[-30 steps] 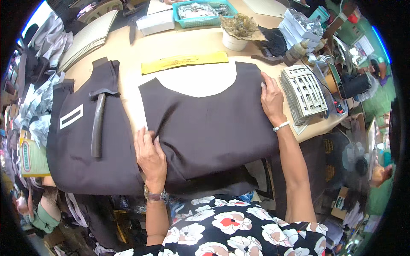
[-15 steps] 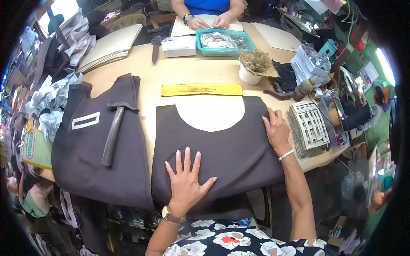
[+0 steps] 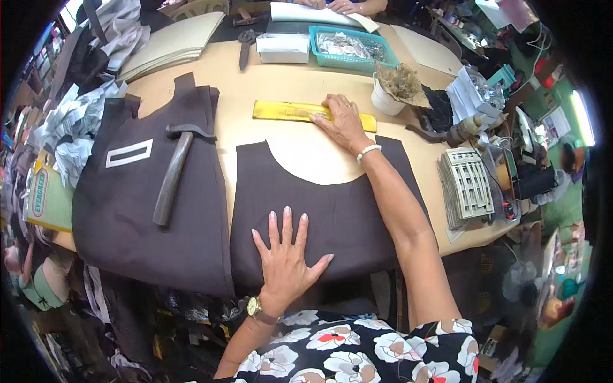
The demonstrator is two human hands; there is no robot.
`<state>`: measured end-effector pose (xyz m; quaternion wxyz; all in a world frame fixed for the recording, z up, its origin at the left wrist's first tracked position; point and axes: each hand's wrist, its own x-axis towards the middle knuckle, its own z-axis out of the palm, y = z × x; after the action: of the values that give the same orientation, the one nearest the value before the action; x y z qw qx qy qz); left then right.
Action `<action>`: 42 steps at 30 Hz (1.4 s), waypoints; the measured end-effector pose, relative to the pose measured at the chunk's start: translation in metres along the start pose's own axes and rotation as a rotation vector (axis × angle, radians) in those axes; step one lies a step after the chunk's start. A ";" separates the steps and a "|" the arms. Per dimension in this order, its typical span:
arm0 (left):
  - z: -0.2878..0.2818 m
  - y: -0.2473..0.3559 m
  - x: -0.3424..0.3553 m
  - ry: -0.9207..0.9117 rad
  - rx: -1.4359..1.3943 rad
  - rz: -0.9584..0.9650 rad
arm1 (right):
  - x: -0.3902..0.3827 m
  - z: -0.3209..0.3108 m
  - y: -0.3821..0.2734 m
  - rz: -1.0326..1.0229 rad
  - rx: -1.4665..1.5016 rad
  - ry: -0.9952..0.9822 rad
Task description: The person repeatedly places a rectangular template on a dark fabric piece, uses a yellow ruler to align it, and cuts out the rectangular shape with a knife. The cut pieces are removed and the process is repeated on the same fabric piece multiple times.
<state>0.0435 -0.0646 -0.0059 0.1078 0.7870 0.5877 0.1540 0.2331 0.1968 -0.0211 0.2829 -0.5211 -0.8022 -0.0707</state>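
Observation:
A dark brown cut fabric piece [image 3: 319, 217] with a rounded neckline lies on the table in front of me. My left hand [image 3: 284, 255] rests flat on its lower left part, fingers spread. Beyond the neckline, my right hand [image 3: 341, 121] has its thumb and fingers closed over a long flat yellow bar [image 3: 281, 111] with brown smudges, which lies on the table. To the left is a stack of similar dark fabric pieces [image 3: 121, 210]. A hammer [image 3: 174, 179] and a white rectangular frame-shaped piece [image 3: 129, 154] lie on that stack.
Farther back are a white box [image 3: 283, 48], a teal basket [image 3: 377, 57] of small packets and a white pot [image 3: 386, 101]. Slotted templates [image 3: 469, 185] are piled at right. Cream sheets [image 3: 169, 48] lie back left. Another person's hands [image 3: 345, 6] are at the far edge.
My right hand has left the fabric's right edge and reached forward onto the yellow bar. My left hand stays flat on the fabric. A rolled white sheet now shows before the other person.

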 end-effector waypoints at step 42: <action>-0.011 -0.018 0.015 0.229 -0.189 -0.079 | -0.217 -0.143 -0.034 0.795 0.091 0.245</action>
<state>0.0276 -0.0452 -0.0006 0.1199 0.7268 0.6095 0.2930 0.3224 -0.0497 -0.0105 0.4042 -0.7649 -0.5013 0.0180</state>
